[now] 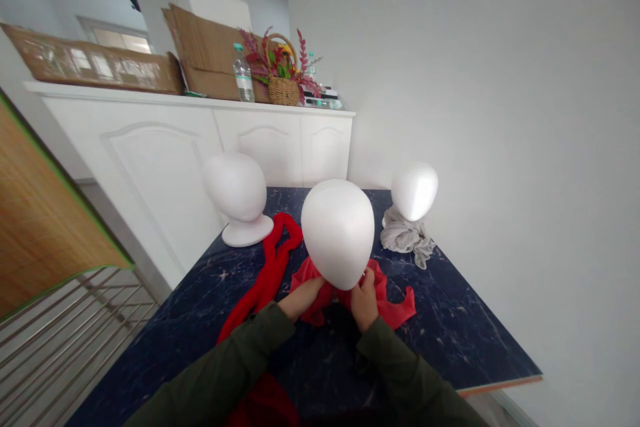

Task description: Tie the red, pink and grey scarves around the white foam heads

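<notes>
- Hands are meeting at the near base of the smooth white foam mannequin head [338,230], which is standing mid-table on the dark blue marbled table [450,320].
- Left hand [301,297] is pinching a fold of the thin red scarf [395,310] just under the head's lower edge, fingers closed on the cloth.
- Right hand [365,300] is gripping the same red fabric right beside it, thumb up against the foam, so both hands are clamped on the scarf and nearly touching.
- Scarf is bunching around the head's base, spilling out to the right and the near side.
- Judging by this, the step in hand looks like gathering or tying the scarf at the neck; the next move would call for keeping tension on both ends without tipping the head.
- Long twisted red cloth [265,273] is trailing away on the left, running back towards a second white foam head [239,195].
- Third white foam head [414,190] is sitting far right on a crumpled grey cloth [406,237].
- White cabinet [200,140] is running behind, carrying a wicker flower basket [283,83].
</notes>
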### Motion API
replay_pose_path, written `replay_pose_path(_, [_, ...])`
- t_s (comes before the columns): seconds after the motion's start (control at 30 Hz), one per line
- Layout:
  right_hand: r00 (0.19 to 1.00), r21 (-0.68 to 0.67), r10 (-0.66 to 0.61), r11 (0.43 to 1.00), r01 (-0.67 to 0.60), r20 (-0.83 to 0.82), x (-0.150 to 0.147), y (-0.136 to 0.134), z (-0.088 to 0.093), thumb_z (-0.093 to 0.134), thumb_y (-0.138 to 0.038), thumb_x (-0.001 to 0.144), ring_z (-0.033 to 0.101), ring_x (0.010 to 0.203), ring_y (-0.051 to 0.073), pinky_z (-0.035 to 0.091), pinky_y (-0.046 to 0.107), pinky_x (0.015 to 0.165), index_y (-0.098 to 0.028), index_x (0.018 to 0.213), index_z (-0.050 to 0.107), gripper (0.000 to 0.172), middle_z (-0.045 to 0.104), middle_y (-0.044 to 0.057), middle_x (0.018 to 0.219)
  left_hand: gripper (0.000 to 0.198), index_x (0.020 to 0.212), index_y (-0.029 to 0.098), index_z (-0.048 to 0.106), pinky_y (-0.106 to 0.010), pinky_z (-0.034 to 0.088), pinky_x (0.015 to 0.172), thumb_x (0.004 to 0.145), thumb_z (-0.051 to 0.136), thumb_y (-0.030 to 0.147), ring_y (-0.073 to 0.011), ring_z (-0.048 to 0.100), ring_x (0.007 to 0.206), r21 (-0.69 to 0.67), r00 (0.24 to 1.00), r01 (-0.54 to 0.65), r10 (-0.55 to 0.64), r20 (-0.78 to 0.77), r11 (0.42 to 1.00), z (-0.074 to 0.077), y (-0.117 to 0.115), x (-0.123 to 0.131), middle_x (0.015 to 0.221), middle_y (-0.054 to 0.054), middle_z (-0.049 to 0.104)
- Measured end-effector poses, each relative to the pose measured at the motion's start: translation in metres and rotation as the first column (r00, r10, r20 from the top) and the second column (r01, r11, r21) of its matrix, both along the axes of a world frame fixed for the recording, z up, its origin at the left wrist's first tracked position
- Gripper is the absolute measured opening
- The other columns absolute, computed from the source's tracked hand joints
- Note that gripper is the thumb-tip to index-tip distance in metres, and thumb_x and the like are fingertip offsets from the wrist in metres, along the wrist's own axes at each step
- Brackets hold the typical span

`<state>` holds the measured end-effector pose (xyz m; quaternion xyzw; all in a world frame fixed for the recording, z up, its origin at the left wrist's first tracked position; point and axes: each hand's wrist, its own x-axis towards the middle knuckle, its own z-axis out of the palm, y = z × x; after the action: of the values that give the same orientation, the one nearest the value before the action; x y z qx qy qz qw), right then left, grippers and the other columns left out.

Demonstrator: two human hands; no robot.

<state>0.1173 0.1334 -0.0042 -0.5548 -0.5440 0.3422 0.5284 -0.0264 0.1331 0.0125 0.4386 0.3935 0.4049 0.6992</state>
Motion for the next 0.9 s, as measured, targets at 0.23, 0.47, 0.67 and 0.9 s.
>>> replay_pose_path(0.23, [0.949, 0.069, 0.124, 0.986, -0.15, 0.291, -0.003, -0.009, -0.005, 0.042, -0.027, 0.08, 0.057, 0.095, 0.025, 0.045, 0.037, 0.08, -0.018, 0.101, 0.044, 0.023, 0.059, 0.012, 0.099, 0.03, 0.089, 0.01, 0.061, -0.033, 0.047, 0.079, 0.076, 0.044, 0.031, -0.0238, 0.062, 0.085, -0.114, 0.965, -0.002, 0.032, 0.259, 0.993, 0.007, 0.001, 0.0, 0.074, -0.011, 0.066])
replay_pose_path(0.47, [0.772, 0.105, 0.136, 0.961, -0.254, 0.621, -0.023, -0.042, -0.007, 0.049, -0.021, 0.069, 0.035, 0.118, 0.034, 0.028, 0.051, 0.099, -0.009, 0.115, 0.045, 0.048, 0.047, 0.019, 0.12, 0.035, 0.098, 0.013, 0.059, -0.033, 0.046, 0.081, 0.071, 0.04, 0.024, -0.0232, 0.061, 0.086, -0.114, 0.935, 0.006, 0.035, 0.352, 0.993, 0.021, -0.009, 0.009, 0.079, -0.008, 0.067])
replay_pose_path(0.67, [0.814, 0.092, 0.082, 0.982, -0.164, 0.575, -0.035, -0.042, -0.004, 0.054, -0.036, 0.071, 0.045, 0.105, 0.034, 0.036, 0.048, 0.09, -0.01, 0.1, 0.051, 0.039, 0.052, 0.019, 0.104, 0.038, 0.097, 0.012, 0.06, -0.034, 0.045, 0.08, 0.065, 0.042, 0.023, -0.0239, 0.061, 0.088, -0.207, 0.937, 0.126, -0.048, 0.345, 0.97, 0.026, -0.002, 0.008, 0.08, -0.008, 0.067])
replay_pose_path(0.9, [0.82, 0.134, 0.075, 0.974, -0.181, 0.567, -0.011, -0.019, 0.002, 0.041, -0.014, 0.071, 0.054, 0.087, 0.025, 0.042, 0.037, 0.08, -0.016, 0.086, 0.053, 0.02, 0.059, 0.011, 0.087, 0.029, 0.09, 0.008, 0.061, -0.026, 0.046, 0.072, 0.066, 0.047, 0.016, -0.0172, 0.062, 0.073, -0.22, 0.916, 0.128, -0.03, 0.4, 0.967, 0.018, 0.008, -0.012, 0.076, -0.007, 0.068])
